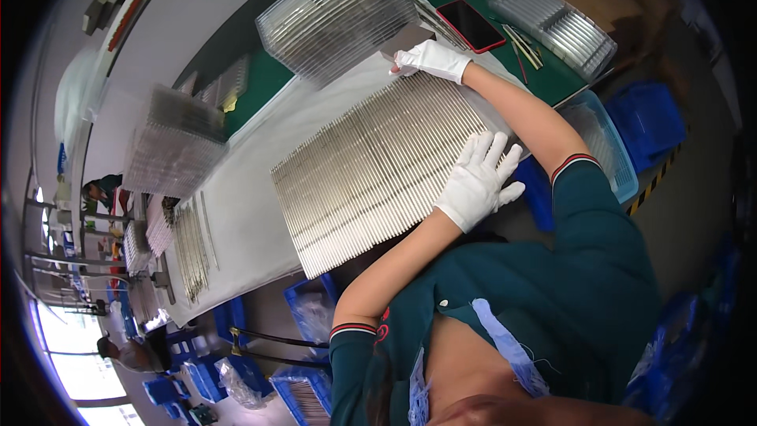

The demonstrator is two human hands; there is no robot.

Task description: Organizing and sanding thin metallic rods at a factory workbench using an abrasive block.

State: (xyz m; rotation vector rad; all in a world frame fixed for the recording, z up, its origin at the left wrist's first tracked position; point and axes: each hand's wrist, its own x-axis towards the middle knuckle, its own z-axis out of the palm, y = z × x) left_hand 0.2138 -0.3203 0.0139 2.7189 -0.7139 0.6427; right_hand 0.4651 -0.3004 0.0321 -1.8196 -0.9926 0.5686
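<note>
A broad sheet of slim silvery metal rods (378, 166) lies side by side on the white-covered table. My left hand (479, 181), in a white glove, is spread at the near right edge of the rods, with its fingertips over their border. At the far right corner of the rods is my right hand (434, 61), also gloved in white. Its fingers are bent together beside a small grey-brown flat piece (408, 39); what they grip, if anything, is hidden.
A stack of clear plastic trays (339, 16) stands beyond the rods, another stack (175, 142) to the left. A red-edged phone (471, 25) and a ribbed clear tray (556, 28) lie far right. Loose rods (191, 244) lie at left. Blue bins (311, 308) stand below the table.
</note>
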